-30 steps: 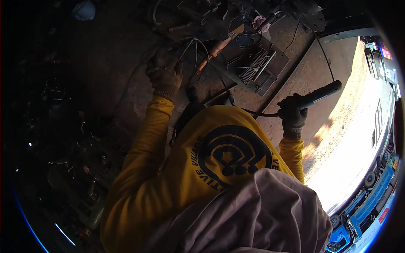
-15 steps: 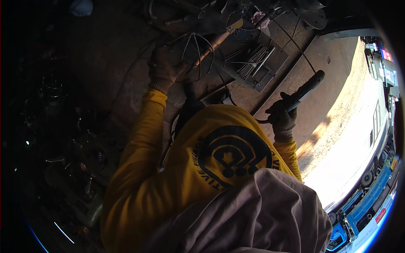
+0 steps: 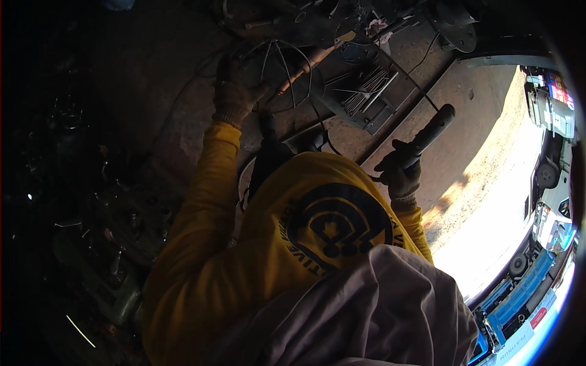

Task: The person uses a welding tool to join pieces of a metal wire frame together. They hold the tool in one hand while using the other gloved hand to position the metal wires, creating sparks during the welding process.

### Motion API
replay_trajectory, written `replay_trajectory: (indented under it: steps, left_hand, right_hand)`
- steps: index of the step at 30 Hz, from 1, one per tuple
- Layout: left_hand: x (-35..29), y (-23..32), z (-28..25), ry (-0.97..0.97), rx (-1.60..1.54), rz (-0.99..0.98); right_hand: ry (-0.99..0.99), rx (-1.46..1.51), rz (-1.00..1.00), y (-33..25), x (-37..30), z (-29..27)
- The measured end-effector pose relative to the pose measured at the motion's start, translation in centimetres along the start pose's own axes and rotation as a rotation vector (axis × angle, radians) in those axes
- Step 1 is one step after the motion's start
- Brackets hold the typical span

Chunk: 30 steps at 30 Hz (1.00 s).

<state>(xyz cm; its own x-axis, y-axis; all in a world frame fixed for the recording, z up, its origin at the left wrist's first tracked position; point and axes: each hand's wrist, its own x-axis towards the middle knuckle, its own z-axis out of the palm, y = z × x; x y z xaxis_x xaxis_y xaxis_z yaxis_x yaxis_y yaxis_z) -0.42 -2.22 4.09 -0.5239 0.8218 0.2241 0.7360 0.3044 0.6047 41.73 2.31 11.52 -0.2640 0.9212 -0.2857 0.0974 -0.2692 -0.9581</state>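
Note:
My right hand (image 3: 398,174), in a dark work glove, is closed around the dark cylindrical handle of a welding electrode holder (image 3: 431,134). A thin rod (image 3: 410,80) runs from the handle's far end up and leftward toward the dark metalwork. At the upper left, my gloved left hand (image 3: 235,91) is closed at the side of a round wire frame (image 3: 278,76) made of bent thin rods; shadow hides its fingertips. Beside and partly behind the wires lies a tool with an orange-brown shaft (image 3: 308,68) and yellowish end.
Several loose metal rods (image 3: 364,94) lie on a dark metal tray (image 3: 383,117) between my hands. Dark metal parts (image 3: 274,21) crowd the far side. Shadowed machinery (image 3: 116,262) stands at left. Sunlit ground and a blue vehicle (image 3: 519,287) show at right.
My right hand and the electrode holder have shifted a little left. The rod's far end sits lower and further left. My left hand stays at the wire frame; the view has shifted slightly.

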Motion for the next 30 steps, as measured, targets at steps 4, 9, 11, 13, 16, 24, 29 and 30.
replay_trajectory:
  steps: [4, 9, 11, 13, 16, 24, 29, 30]
  left_hand:
    - [-0.3, 1.8, -0.4, -0.063, 0.292, -0.12]
    - [-0.6, 1.9, -0.2, -0.089, 0.226, -0.062]
    - [-0.4, 2.0, -0.1, -0.105, 0.252, -0.035]
    - [-0.4, 2.3, -0.6, -0.114, 0.279, -0.012]
    - [0.0, 2.4, -0.7, -0.038, 0.235, 0.108]
    - [-0.2, -0.6, 0.7, 0.032, 0.237, 0.2]
    - [0.2, 0.2, 0.1, 0.003, 0.305, 0.168]
    - [0.1, 0.2, 0.1, -0.027, 0.335, 0.137]
  right_hand:
    - [-0.046, -0.178, -0.013, 1.4, 0.0, -0.6]
    - [-0.111, -0.171, -0.08, -0.5, -0.2, 0.7]
    - [-0.109, -0.074, -0.073, -1.3, -0.4, 1.3]
    - [-0.14, -0.139, -0.061, -1.3, -0.4, 1.4]
    - [-0.09, -0.366, -0.083, 0.3, -0.5, 1.4]
    - [-0.014, -0.294, -0.009, -0.2, -2.4, 4.4]
    - [-0.003, -0.445, -0.051, 0.9, -2.9, 4.5]
    - [-0.007, -0.447, -0.048, 1.0, -2.9, 4.6]
